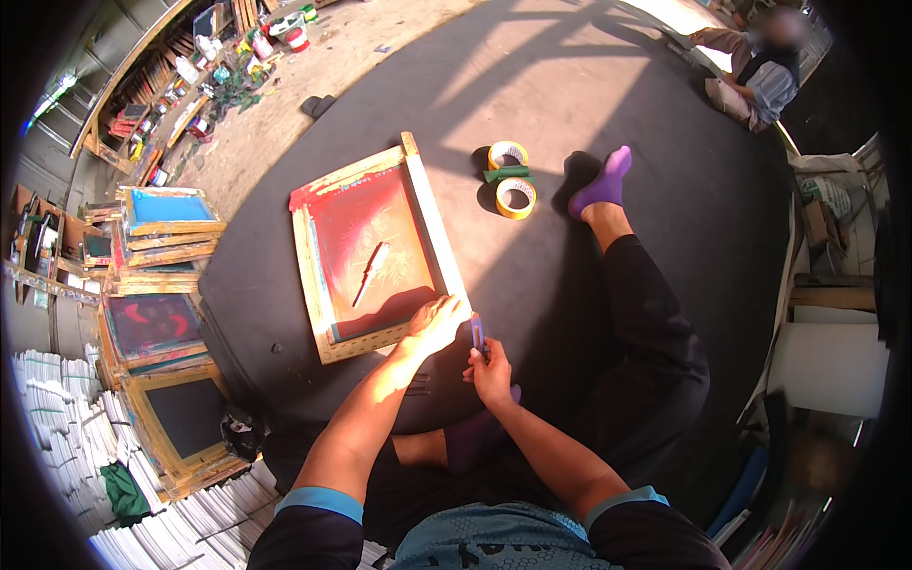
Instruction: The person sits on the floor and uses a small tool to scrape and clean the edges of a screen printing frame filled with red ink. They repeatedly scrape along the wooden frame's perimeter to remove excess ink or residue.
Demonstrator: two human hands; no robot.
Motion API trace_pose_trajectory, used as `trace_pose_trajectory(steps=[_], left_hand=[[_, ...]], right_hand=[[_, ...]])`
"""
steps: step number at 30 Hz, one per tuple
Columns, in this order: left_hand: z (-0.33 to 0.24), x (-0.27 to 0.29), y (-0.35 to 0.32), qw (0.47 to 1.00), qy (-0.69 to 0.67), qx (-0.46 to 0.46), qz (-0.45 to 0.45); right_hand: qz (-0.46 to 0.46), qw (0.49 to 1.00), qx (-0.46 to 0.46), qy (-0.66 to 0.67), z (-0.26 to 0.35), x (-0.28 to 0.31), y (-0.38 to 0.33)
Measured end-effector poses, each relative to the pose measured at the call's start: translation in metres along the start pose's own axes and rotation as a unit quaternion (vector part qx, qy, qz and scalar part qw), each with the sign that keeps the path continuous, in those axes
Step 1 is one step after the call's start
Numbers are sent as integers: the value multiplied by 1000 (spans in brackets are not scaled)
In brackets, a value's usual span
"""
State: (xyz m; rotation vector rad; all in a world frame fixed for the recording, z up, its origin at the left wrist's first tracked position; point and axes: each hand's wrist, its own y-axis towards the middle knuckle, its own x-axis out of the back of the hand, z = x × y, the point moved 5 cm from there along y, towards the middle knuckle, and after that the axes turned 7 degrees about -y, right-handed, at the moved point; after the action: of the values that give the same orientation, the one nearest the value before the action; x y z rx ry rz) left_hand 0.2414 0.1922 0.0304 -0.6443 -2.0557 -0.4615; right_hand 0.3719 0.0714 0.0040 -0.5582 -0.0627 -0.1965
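A wooden screen-printing frame [306, 275] with reddish mesh lies in front of me, slightly left of centre. My left hand [435, 325] is closed at its near right corner, fingers bent over the pale right-hand rail [432, 223]. Just right of that corner, my right hand [490, 372] grips a slim purple utility knife [477, 331], its front end pointing away from me, close to the rail. A white and dark pen [371, 274] rests on the mesh, which bears a faint leaf-like pattern. Whether the knife touches the frame I cannot tell.
Beyond the frame, two yellow tape rolls [516, 198] stand with a green piece between them on the dark mat [380, 123]. Stacked screens [171, 242] and white paper piles [57, 408] line the left. Another person [768, 81] sits at the far right.
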Motion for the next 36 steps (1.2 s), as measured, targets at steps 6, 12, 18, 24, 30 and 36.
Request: trace_pose_trajectory(steps=[6,12,18,24,30,36], left_hand=[[2,-2,2,1000,-5,18,19],[2,-3,3,1000,-13,15,21],[3,1,2,999,-27,7,34],[4,4,7,997,-44,34,47],[-5,27,8,986,-145,56,60],[-6,28,-7,994,-92,52,12]], right_hand=[[-11,1000,-3,-2,-1,-9,-2],[-15,1000,-6,11,1,-14,-6],[-11,1000,-3,-4,5,-20,-14],[-20,1000,11,21,2,-23,-11],[-25,999,-1,38,0,-12,-11],[-20,999,13,32,-2,-13,-13]])
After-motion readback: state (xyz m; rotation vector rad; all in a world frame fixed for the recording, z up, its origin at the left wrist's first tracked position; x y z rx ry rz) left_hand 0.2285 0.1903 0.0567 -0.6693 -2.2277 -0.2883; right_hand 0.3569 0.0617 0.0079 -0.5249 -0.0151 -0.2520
